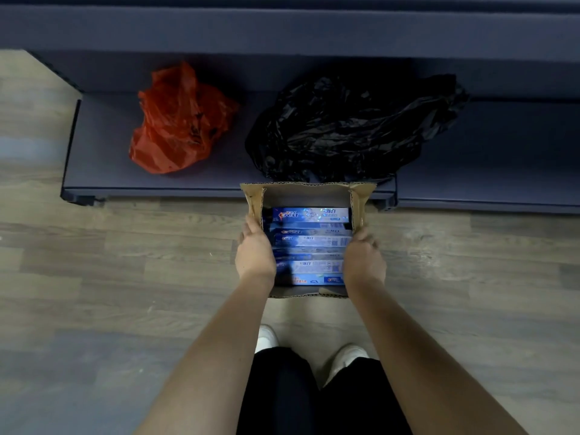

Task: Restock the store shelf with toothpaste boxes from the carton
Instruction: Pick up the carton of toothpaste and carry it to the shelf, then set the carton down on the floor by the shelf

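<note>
Toothpaste boxes (310, 243), blue printed cartons with Crest lettering, lie flat and stacked in rows inside the open brown corrugated cardboard carton (306, 193), which I am holding just in front of the lowest shelf.

By size, I first see the grey wood-look plank floor (125, 262) across the whole lower view. Next comes the dark blue-grey metal store shelf (103, 152), its bottom deck running across the upper half with higher tiers above it. On that deck the crumpled black plastic bag (354, 127) sits right of centre, its near edge just behind the carton's far wall. The crumpled red-orange plastic bag (179, 120) lies to its left on the same deck, apart from it.

The carton has its flaps turned up at the far corners, and its far rim sits close to the shelf's front lip; I cannot tell whether it touches.

My left hand (255, 251) grips the carton's left wall, fingers laid along the outside. My right hand (364, 255) clasps the right wall, fingers curled over the outside edge. Both forearms reach in from below.

Between the arms I see black trousers (298, 394) and two white shoes (266, 337) on the floor.
</note>
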`<control>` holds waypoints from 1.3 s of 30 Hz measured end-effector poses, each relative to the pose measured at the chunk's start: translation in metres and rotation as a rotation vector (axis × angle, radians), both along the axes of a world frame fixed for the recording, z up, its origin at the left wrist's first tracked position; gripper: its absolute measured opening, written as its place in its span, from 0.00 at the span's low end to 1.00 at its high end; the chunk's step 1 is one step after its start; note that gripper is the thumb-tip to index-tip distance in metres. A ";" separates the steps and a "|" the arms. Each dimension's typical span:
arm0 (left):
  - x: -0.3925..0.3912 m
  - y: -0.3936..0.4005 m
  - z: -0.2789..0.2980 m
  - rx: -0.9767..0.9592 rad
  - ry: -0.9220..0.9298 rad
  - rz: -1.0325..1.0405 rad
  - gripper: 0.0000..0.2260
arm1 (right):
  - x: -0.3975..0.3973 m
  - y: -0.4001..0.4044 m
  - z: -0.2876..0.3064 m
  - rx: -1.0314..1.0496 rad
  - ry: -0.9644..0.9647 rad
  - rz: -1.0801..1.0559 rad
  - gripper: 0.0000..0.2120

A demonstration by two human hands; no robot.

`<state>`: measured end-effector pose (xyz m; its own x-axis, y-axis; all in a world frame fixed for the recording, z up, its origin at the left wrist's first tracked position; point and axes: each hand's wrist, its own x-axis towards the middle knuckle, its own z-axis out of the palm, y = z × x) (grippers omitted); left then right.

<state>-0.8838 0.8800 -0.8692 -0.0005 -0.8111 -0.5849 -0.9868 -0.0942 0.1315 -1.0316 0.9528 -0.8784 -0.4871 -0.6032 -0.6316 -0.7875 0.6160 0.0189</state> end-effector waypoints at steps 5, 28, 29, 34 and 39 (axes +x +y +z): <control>-0.009 -0.001 0.021 -0.223 -0.094 -0.656 0.27 | 0.006 -0.008 0.022 0.071 0.297 0.598 0.33; 0.008 0.012 -0.011 0.237 -0.162 -0.667 0.45 | 0.008 -0.002 0.017 0.562 0.437 0.895 0.35; 0.005 0.011 -0.018 0.254 -0.154 -0.675 0.46 | 0.009 -0.003 0.012 0.566 0.435 0.908 0.34; -0.011 0.011 -0.057 0.335 -0.088 -0.704 0.45 | 0.013 -0.012 -0.031 0.413 0.307 0.870 0.34; -0.016 0.006 -0.086 0.380 0.014 -0.717 0.43 | 0.012 -0.016 -0.076 0.316 0.037 0.768 0.27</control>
<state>-0.8998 0.8861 -0.9552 -0.4546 -0.3569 -0.8161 -0.8226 0.5197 0.2309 -1.0199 0.9365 -0.9540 -0.0355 -0.5729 -0.8189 -0.9821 -0.1318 0.1348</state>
